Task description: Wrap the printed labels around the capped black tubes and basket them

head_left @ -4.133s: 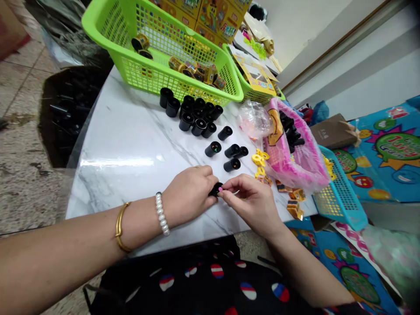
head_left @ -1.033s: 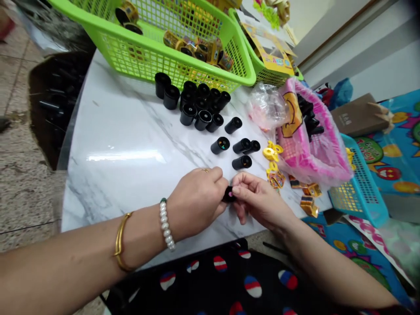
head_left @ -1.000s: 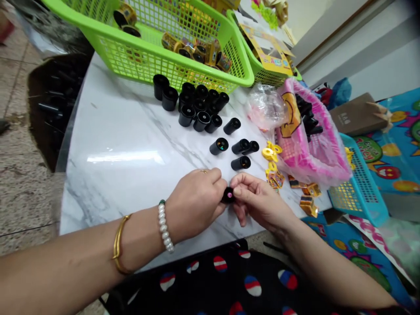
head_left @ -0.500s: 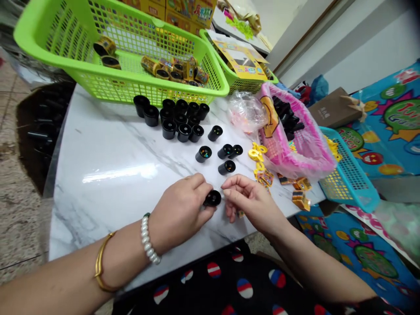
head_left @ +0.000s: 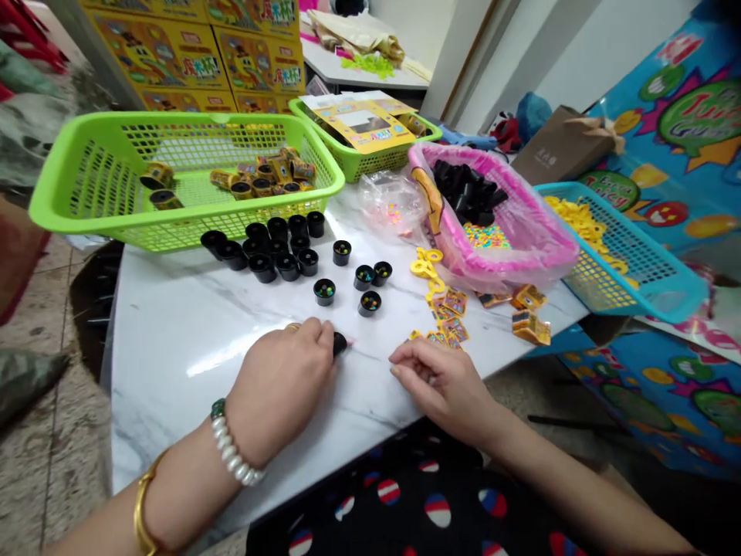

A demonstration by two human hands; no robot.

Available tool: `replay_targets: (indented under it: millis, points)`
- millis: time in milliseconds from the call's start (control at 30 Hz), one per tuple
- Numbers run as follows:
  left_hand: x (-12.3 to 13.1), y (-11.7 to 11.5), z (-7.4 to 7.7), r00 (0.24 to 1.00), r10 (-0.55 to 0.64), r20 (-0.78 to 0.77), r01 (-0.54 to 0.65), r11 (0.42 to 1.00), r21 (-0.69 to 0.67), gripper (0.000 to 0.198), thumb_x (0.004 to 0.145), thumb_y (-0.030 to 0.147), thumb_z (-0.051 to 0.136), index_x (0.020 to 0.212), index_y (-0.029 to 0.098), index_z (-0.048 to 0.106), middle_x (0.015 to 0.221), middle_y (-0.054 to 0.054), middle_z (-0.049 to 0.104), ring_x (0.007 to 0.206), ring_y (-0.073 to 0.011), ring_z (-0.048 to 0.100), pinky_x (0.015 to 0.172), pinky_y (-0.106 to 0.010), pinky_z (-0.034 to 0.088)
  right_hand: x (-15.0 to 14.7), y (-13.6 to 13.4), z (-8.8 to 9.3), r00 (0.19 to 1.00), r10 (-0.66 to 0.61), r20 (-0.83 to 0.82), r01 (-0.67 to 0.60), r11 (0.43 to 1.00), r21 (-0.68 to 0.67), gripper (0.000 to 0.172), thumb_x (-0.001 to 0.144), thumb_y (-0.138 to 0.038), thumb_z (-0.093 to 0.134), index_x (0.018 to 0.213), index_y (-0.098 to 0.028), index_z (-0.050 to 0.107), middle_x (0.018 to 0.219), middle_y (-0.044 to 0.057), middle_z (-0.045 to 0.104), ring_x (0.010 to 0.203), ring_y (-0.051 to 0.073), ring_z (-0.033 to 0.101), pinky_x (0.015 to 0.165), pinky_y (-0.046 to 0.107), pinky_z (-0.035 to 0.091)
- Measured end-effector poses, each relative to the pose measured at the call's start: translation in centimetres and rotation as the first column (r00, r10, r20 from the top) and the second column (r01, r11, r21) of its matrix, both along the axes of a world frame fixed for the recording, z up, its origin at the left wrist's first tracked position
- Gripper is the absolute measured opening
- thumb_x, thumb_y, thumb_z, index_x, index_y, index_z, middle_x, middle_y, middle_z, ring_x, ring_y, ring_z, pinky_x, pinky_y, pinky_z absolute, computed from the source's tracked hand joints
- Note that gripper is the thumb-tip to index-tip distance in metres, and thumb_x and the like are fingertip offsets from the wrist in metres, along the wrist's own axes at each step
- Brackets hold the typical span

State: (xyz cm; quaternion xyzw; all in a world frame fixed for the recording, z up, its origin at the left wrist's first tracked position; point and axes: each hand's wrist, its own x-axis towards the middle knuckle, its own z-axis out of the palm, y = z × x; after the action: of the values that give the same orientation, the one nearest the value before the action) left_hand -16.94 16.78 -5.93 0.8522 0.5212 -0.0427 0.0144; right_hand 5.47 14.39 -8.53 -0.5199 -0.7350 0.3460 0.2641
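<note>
My left hand (head_left: pixel 283 382) grips a small black plastic cup (head_left: pixel 340 344), which is tipped to the right over the table; a blurred pinkish speck shows at its mouth. Apart from it, my right hand (head_left: pixel 437 386) is closed in a loose curl above the tabletop, and the inside of its fingers is hidden. Beyond the left hand stand several upright black cups with coloured bits inside, among them a near cup (head_left: pixel 324 292) and a cup to its right (head_left: pixel 369 303). A cluster of black cups (head_left: pixel 288 266) stands farther back, against the green basket.
Printed yellow packets (head_left: pixel 448 313) and yellow plastic rings (head_left: pixel 425 266) lie beyond my right hand. A pink lined basket (head_left: pixel 521 259) holds black parts and coloured beads. A green basket (head_left: pixel 191 224) holds wrapped cups, and a blue basket (head_left: pixel 665 289) holds yellow pieces.
The view has shifted. My left hand has tipped the cup over, its opening now turned away from the camera. My right hand has drawn away from the cup and curled its fingers.
</note>
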Motion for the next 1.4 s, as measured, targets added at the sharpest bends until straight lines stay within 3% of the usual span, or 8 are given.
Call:
replay_targets:
  millis: [100,233,467,633,833,1167,1267,1400]
  points:
    - [1.0,0.6,1.5,0.996,-0.03,-0.083,0.025,0.998,-0.056,0.016,0.085,0.022,0.054,0.086,0.013,0.067,0.076,-0.011,0.066,0.066,-0.0305,0.067,0.051,-0.037,0.044,0.3,0.6,-0.7,0.993,0.038,0.109,-0.058,0.981,0.186,0.01,0.091,-0.019,0.057,0.089,-0.015,0.066,0.068,0.001,0.059,0.061,0.013,0.056,0.06,0.025,0.043]
    - [1.0,0.7,1.9,1.0,-0.011,-0.021,0.008,0.992,-0.123,0.019,0.085,0.025,0.053,0.095,0.015,0.065,0.08,-0.009,0.066,0.066,-0.0292,0.067,0.052,-0.037,0.045,0.6,1.2,-1.7,0.989,0.023,0.148,-0.059,0.968,0.242,0.008,0.09,-0.017,0.06,0.093,-0.013,0.067,0.074,0.004,0.063,0.066,0.015,0.06,0.065,0.027,0.046]
    - [0.1,-1.6,-1.3,0.849,0.135,0.511,-0.084,0.989,-0.123,0.028,0.083,0.018,0.053,0.111,0.016,0.055,0.099,-0.008,0.065,0.085,-0.0222,0.065,0.077,-0.034,0.052,0.5,1.7,-1.8,0.964,0.086,0.252,-0.164,0.937,0.308,0.01,0.09,-0.014,0.061,0.087,-0.014,0.071,0.081,0.007,0.067,0.079,0.019,0.065,0.073,0.029,0.052]
    - [-0.4,-1.1,-2.9,0.83,0.143,0.539,-0.109,0.989,-0.095,0.024,0.084,0.025,0.058,0.106,0.016,0.06,0.1,-0.008,0.058,0.087,-0.0224,0.061,0.078,-0.035,0.052,0.9,-0.2,0.1,0.982,0.177,0.064,-0.188,0.898,0.398,0.01,0.09,-0.012,0.062,0.098,-0.013,0.069,0.088,0.007,0.068,0.081,0.014,0.065,0.078,0.023,0.053]
    - [-1.2,-0.1,-3.0,0.801,0.142,0.582,-0.056,0.985,-0.163,0.022,0.084,0.023,0.059,0.105,0.017,0.063,0.099,-0.005,0.059,0.086,-0.0202,0.062,0.077,-0.032,0.052,0.7,-0.8,-0.5,0.816,0.567,0.117,-0.578,0.807,0.121,0.023,0.094,-0.025,0.062,0.115,-0.016,0.066,0.099,0.007,0.067,0.084,0.015,0.062,0.073,0.025,0.051]
    - [-2.4,-0.2,-2.4,0.793,0.273,0.545,-0.138,0.951,-0.276,0.022,0.086,0.02,0.06,0.108,0.016,0.063,0.099,-0.006,0.058,0.08,-0.0173,0.06,0.073,-0.03,0.052,-4.7,2.5,-0.2,0.507,0.822,0.26,-0.852,0.523,0.009,0.017,0.097,-0.017,0.05,0.104,-0.018,0.065,0.089,0.003,0.063,0.072,0.017,0.053,0.058,0.029,0.039]
    - [-2.7,-0.2,-2.4,0.793,0.269,0.546,-0.103,0.943,-0.316,0.023,0.086,0.019,0.059,0.109,0.018,0.063,0.1,-0.006,0.059,0.081,-0.0179,0.06,0.072,-0.031,0.052,-4.8,2.2,-0.8,0.545,0.784,0.298,-0.826,0.563,0.027,0.018,0.098,-0.015,0.046,0.091,-0.016,0.063,0.084,0.002,0.06,0.066,0.015,0.05,0.054,0.029,0.035]
    - [-2.9,-0.2,-2.3,0.793,0.254,0.553,-0.063,0.938,-0.34,0.031,0.082,0.02,0.064,0.113,0.02,0.061,0.101,-0.006,0.061,0.084,-0.0202,0.061,0.074,-0.033,0.053,-4.4,1.0,-1.5,0.703,0.598,0.385,-0.673,0.735,0.089,0.022,0.101,-0.026,0.043,0.091,-0.017,0.06,0.081,0.002,0.057,0.061,0.014,0.048,0.049,0.029,0.03]
